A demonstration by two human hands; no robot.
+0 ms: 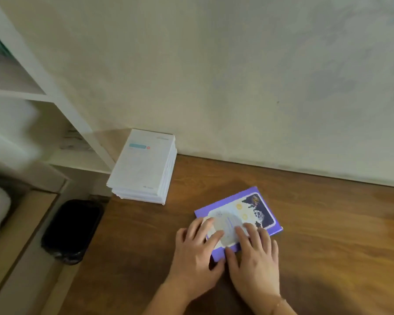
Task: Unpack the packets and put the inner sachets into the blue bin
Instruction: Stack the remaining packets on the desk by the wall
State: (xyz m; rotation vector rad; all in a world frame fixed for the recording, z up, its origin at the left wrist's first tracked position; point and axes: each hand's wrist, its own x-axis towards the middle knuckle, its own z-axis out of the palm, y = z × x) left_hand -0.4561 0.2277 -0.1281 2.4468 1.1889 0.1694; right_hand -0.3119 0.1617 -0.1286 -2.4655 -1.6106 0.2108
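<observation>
A flat purple packet [257,208] with a white and dark blue picture lies on the wooden table [328,235]. My left hand [197,251] rests on its near left end with fingers spread flat across the top. My right hand [254,255] lies beside it on the near end, fingers straight on the packet's face and thumb at its near edge. A stack of white packets [143,167] sits at the table's far left corner against the wall. No blue bin is in view.
A black-lined waste bin [72,228] stands on the floor left of the table. White shelving [43,98] rises at the left. A pale wall runs along the table's far edge.
</observation>
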